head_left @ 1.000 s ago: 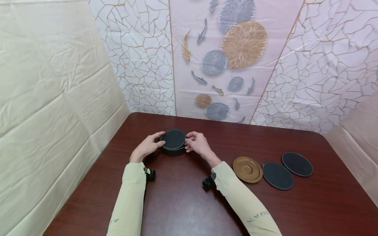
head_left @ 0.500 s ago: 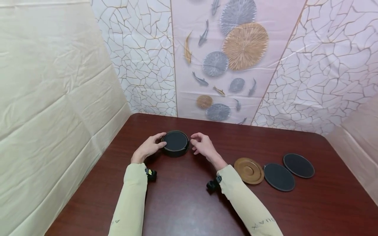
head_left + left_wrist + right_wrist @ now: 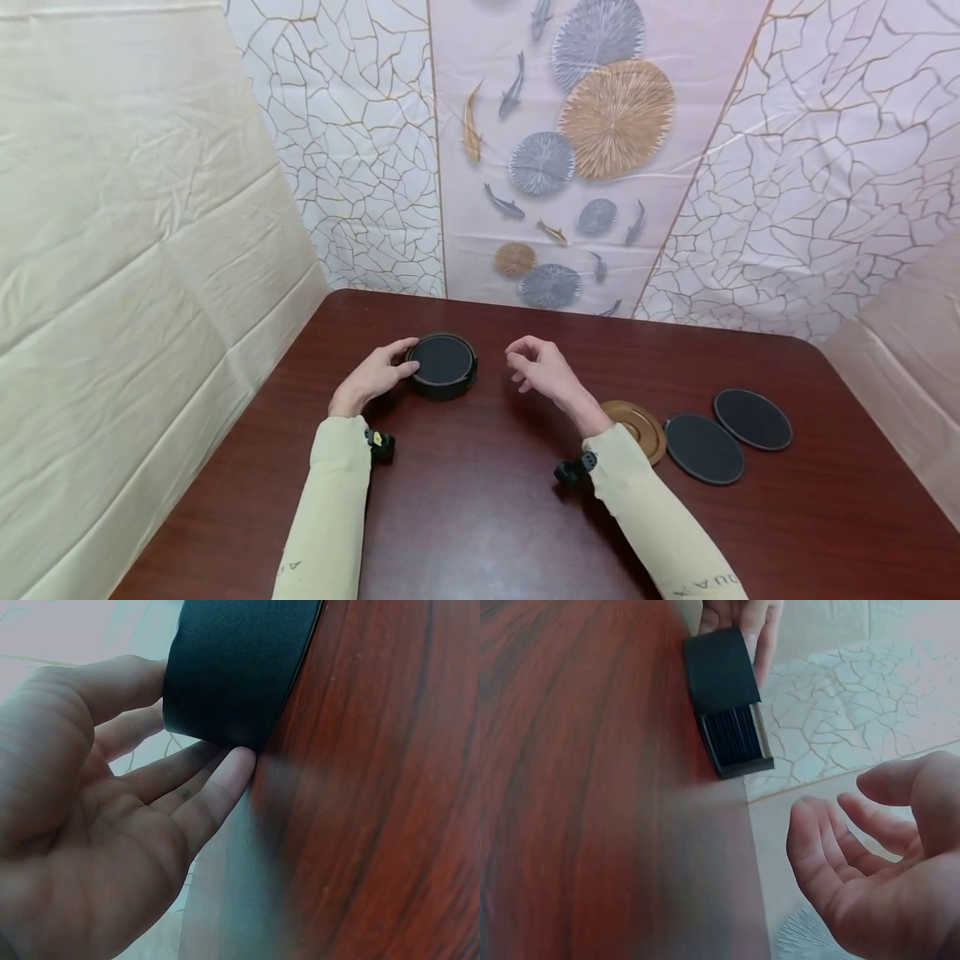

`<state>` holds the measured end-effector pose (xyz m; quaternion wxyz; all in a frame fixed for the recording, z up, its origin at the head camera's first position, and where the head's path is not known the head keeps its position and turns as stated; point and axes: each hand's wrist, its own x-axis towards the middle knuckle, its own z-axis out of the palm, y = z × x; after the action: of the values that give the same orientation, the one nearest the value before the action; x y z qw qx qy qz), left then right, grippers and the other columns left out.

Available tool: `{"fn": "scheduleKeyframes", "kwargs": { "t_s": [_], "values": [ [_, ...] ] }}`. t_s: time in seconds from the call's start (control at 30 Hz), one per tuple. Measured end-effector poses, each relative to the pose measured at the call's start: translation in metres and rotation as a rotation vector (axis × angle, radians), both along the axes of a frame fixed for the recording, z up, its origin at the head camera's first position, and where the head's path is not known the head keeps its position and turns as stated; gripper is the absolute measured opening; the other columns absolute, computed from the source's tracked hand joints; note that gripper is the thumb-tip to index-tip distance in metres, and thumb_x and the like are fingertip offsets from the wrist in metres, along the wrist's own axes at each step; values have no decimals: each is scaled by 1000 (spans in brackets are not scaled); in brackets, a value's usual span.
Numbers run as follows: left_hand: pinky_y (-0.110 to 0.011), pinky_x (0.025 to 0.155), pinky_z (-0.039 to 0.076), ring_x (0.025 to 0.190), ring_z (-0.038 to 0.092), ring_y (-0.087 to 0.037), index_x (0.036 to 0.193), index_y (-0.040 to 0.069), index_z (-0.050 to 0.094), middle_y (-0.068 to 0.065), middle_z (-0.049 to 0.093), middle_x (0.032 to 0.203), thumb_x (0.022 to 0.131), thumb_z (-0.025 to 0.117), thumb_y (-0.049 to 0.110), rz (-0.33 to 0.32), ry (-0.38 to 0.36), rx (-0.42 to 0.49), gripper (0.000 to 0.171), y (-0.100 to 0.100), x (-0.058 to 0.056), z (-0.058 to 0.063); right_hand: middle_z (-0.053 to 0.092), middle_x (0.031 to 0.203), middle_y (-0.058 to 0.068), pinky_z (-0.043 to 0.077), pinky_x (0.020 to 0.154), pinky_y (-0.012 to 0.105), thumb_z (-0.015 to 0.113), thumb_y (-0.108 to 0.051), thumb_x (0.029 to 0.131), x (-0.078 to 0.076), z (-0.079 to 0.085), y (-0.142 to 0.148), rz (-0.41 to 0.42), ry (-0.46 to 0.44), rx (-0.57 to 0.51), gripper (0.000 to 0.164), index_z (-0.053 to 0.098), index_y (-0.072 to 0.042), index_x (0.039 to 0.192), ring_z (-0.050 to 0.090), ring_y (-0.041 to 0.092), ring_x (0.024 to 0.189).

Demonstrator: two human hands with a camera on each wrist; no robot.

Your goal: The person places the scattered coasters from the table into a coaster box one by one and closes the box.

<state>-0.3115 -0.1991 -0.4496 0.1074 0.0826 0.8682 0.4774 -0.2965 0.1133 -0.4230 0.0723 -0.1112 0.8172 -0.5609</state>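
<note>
A round black coaster holder stands on the table toward the back, with a stack of black coasters inside and the top coaster lying level within its rim. My left hand grips the holder's left side, thumb at the near rim and fingers round the back. In the right wrist view, the slot in the holder's side shows the stacked coaster edges. My right hand hovers to the right of the holder, fingers loosely bent, with nothing in them.
On the right lie a brown ringed disc, partly hidden by my right sleeve, and two black coasters, the nearer coaster and the farther coaster. The dark red wooden table ends at a patterned cloth backdrop.
The top coaster, tilted at first with my right hand at its edge, has settled flat in the holder. My right hand has let go and moved right. My left hand has stayed put.
</note>
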Motion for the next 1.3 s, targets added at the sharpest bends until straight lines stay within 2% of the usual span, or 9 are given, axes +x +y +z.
{"fn": "scheduleKeyframes", "kwargs": {
  "t_s": [0.23,0.4,0.53,0.63,0.83,1.13,1.3],
  "values": [
    [-47,111,35,140,40,-29,151,19,40,-12,45,151,98,59,24,-6,10,8,56,-1,-2,-1,64,109,30,58,65,42,56,-19,100,6,4,18,16,39,83,21,62,-4,114,64,45,88],
    [-47,111,35,141,39,-30,152,19,39,-13,44,152,99,59,26,-8,5,-9,57,-2,-2,-2,64,107,27,58,70,47,56,-21,100,15,13,30,31,48,164,21,62,-8,116,65,44,89],
    [-47,111,36,141,39,-30,152,18,38,-14,43,152,99,58,25,-15,10,-12,57,-2,-2,0,67,102,22,57,69,47,56,-20,100,21,19,43,26,89,213,21,62,-7,116,66,41,86],
    [-47,111,36,141,39,-31,152,18,38,-14,43,152,99,58,24,-12,12,-4,57,-3,-1,1,68,99,18,57,68,47,57,-20,100,25,21,53,16,105,225,21,62,-7,116,67,39,83],
    [-46,110,36,141,39,-30,152,18,38,-14,43,152,99,58,24,-10,8,3,57,-3,-2,0,65,99,23,57,65,44,57,-20,100,36,21,74,33,110,214,23,61,-3,116,66,38,80],
    [-47,112,35,143,36,-29,151,20,39,-12,40,154,98,59,25,4,-7,14,57,-4,-1,-1,62,102,26,57,66,42,59,-26,100,51,18,109,30,67,226,26,60,-8,118,64,30,77],
    [-46,112,34,143,35,-28,152,21,38,-10,39,155,99,58,26,-11,-15,26,57,-3,-2,-1,63,90,24,57,64,42,59,-26,100,57,15,131,29,81,274,27,58,-8,120,63,31,72]
  ]
}}
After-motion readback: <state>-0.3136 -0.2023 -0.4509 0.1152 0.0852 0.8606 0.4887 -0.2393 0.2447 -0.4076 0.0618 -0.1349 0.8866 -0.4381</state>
